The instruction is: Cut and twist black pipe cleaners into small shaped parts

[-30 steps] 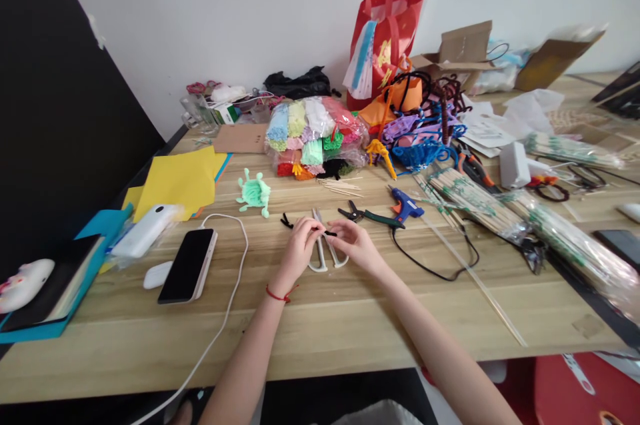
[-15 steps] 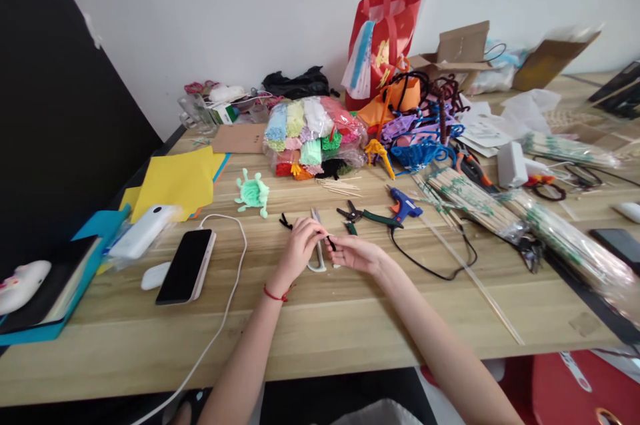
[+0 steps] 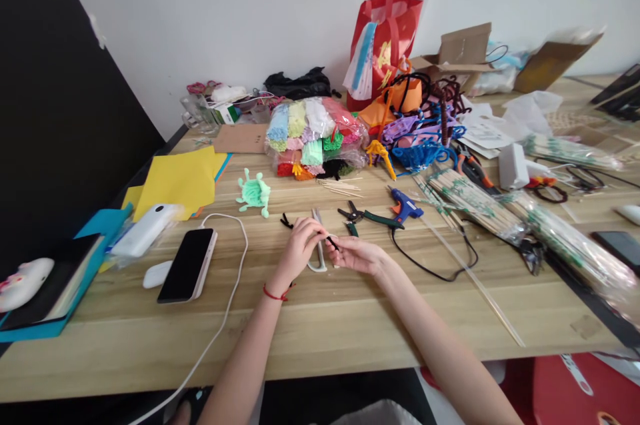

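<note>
Between your two hands, a short black fuzzy piece (image 3: 333,243) is slanting; your right fingers are gripping it, palm turned up, and your left fingers are pinching closed at its upper end. Your left hand (image 3: 304,242) and right hand (image 3: 359,255) are hovering over white-handled scissors (image 3: 321,256) on the wood-grain table (image 3: 310,338). Green-handled pliers (image 3: 381,218) and a blue glue gun (image 3: 406,205) are lying to the right, a mint-green fuzzy figure (image 3: 254,192) is sitting to the left, and beyond, a red bag (image 3: 383,45) is standing against the pale wall (image 3: 240,12).
</note>
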The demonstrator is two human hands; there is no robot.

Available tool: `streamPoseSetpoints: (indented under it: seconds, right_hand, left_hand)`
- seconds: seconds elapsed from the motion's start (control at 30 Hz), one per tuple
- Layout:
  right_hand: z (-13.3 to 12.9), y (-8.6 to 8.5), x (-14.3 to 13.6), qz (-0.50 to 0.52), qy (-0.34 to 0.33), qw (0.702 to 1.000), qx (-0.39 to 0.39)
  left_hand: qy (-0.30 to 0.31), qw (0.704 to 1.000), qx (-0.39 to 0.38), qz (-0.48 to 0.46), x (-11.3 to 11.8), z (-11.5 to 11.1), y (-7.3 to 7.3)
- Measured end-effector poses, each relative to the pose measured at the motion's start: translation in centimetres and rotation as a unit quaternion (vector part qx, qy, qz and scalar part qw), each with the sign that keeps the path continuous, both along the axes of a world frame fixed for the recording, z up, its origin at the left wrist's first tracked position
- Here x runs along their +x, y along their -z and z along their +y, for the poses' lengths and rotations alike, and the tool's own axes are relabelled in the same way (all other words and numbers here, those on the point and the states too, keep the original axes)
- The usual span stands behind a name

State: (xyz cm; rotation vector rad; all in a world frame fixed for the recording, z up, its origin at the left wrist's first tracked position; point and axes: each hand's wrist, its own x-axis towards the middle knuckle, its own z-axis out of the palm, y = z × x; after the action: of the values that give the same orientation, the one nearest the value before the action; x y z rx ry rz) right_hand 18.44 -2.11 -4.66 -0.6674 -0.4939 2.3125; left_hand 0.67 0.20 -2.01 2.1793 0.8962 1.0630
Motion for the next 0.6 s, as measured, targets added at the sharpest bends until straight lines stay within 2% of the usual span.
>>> streamPoseSetpoints:
  seconds: [0.23,0.43,0.6]
  right_hand:
    - [-0.3,-0.4,-0.7,-0.022,0.040,0.998,0.035]
    - [-0.4,-0.1,-1.3,-0.021,0.122,0.987,0.102]
    - [-0.4,0.2,-1.6,-0.029,0.186,0.976,0.106]
  left_hand:
    - [-0.011,1.000,0.009,-0.014,-0.1,0.1,0.0]
    - [-0.029,0.998,0.002,-0.049,0.2,0.0,0.3]
    - [-0.035,0.997,0.003,-0.075,0.6,-0.2,0.7]
